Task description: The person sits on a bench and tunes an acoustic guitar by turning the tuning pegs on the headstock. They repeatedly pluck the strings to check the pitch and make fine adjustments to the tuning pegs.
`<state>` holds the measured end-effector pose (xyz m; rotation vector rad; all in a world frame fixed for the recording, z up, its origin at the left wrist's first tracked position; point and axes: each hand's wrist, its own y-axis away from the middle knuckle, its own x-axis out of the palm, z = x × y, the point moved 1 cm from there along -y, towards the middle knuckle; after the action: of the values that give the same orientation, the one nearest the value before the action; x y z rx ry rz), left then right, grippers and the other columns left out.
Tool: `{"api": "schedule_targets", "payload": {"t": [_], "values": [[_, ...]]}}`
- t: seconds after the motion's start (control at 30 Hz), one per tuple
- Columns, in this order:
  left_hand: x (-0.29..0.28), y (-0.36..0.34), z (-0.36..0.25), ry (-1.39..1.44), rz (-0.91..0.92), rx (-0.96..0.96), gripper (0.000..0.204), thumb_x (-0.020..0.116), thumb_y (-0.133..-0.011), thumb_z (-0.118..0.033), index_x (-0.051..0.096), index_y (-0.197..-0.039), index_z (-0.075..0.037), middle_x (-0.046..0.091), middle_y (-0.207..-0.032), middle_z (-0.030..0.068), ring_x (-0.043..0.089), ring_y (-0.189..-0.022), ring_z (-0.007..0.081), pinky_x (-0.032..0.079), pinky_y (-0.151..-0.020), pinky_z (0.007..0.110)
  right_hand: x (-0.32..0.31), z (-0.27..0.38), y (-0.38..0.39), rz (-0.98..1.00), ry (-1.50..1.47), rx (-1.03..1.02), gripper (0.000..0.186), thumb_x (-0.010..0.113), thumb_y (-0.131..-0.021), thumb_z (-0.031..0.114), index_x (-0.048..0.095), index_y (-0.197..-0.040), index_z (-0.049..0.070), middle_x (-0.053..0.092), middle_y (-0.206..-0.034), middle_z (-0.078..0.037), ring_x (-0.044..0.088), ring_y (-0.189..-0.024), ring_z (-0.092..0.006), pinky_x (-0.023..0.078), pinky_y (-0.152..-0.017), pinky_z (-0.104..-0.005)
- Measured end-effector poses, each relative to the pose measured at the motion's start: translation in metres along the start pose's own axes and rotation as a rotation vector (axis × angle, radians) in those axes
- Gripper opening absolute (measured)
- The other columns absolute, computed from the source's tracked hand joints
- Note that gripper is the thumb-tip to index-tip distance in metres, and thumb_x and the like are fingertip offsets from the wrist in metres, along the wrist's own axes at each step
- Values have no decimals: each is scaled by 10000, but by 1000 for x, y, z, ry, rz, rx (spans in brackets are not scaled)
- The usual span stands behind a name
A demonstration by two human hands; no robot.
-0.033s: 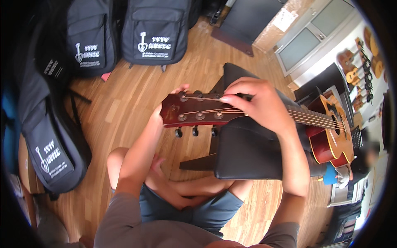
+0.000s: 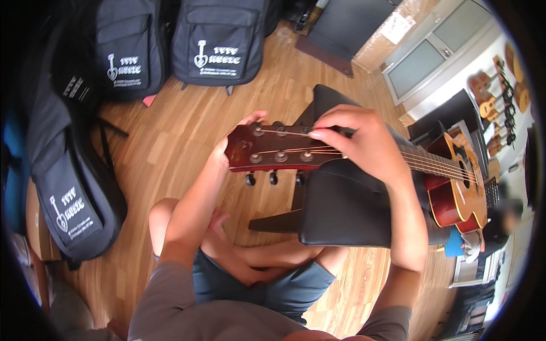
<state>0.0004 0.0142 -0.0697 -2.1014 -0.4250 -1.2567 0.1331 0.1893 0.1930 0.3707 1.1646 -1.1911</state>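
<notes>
An acoustic guitar (image 2: 449,193) with a red-brown side and a pale top lies across a black padded bench, its neck running to the left. My left hand (image 2: 223,149) wraps around the end of its dark headstock (image 2: 273,145); the fingertips show on the far side beside a tuning peg, and the palm is hidden. Over the nut end of the neck, my right hand (image 2: 369,139) pinches a guitar string (image 2: 290,133) between thumb and forefinger. That string runs from a far-side tuning post. Black tuning knobs (image 2: 273,178) stick out along the near side.
The black bench (image 2: 347,216) supports the neck. Black guitar bags (image 2: 219,42) stand at the far left, with another bag (image 2: 77,193) nearer. My crossed legs (image 2: 250,261) are on the wooden floor. Instruments (image 2: 488,108) hang on the right wall; another person (image 2: 503,219) is at the far right.
The whole view has shifted slightly. Both hands keep nearly the same hold on the headstock and the string.
</notes>
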Motion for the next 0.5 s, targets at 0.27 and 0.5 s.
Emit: {"api": "schedule_targets", "payload": {"t": [0.27,0.5], "values": [[-2,-5,-7,-111,9,26,693,864,-759,-365,518,-1286,-76,567,-1289,131,635,-1146,304,584,-952,455,2,3,0,9,46,45,126,752,-872,108,728,-932,0,687,-837,-97,657,-732,-211,490,-635,-304],[-6,-11,-5,-84,68,34,499,783,-861,-290,513,-1220,-72,611,-1216,128,681,-1054,252,615,-892,385,7,0,-1,16,19,61,130,755,-875,91,722,-936,-19,696,-854,-90,658,-769,-184,498,-694,-288]]}}
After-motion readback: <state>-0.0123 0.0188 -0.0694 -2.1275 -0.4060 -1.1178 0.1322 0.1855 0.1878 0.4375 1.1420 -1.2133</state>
